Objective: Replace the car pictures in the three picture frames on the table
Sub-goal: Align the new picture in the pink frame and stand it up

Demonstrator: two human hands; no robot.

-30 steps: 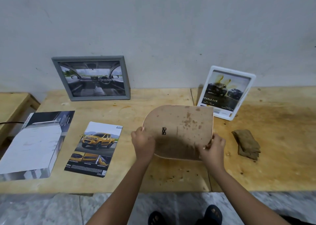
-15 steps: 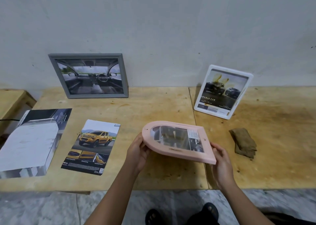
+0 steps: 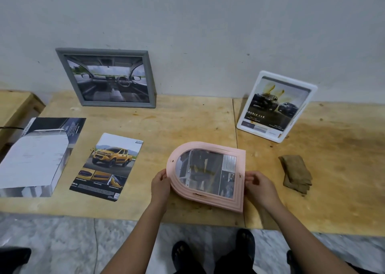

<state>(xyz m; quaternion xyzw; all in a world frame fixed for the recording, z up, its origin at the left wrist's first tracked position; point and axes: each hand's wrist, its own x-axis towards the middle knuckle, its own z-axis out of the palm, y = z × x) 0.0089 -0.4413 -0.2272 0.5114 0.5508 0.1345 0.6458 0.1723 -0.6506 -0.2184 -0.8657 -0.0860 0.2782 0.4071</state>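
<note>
We now have the pink arched frame [image 3: 240,169] turned face-up. A second ago its brown backing board was towards us, and since then we have flipped it over. It lies on its side, low over the table [image 3: 187,119] near the middle of the front edge, and we cannot tell whether it is resting on the wood or just above it.

Our left hand [image 3: 160,185] clasps the curved end with its fingers wrapped under the rim. Our right hand [image 3: 260,187] pinches the straight end, thumb on top. Behind the glass sits a car picture, blurred by glare, so this frame looks closed again and we judge its swap finished.

The grey frame [image 3: 118,104] leans on the wall at the back edge, left of centre, and the white frame [image 3: 259,134] stands towards the back on the right. Both show car pictures.

A loose yellow pickup print [image 3: 108,165] lies left of our hands, beside a paper stack [image 3: 35,157] at the left end. A folded cloth [image 3: 295,173] lies to the right. Standing the pink frame up seems the next sensible move.
</note>
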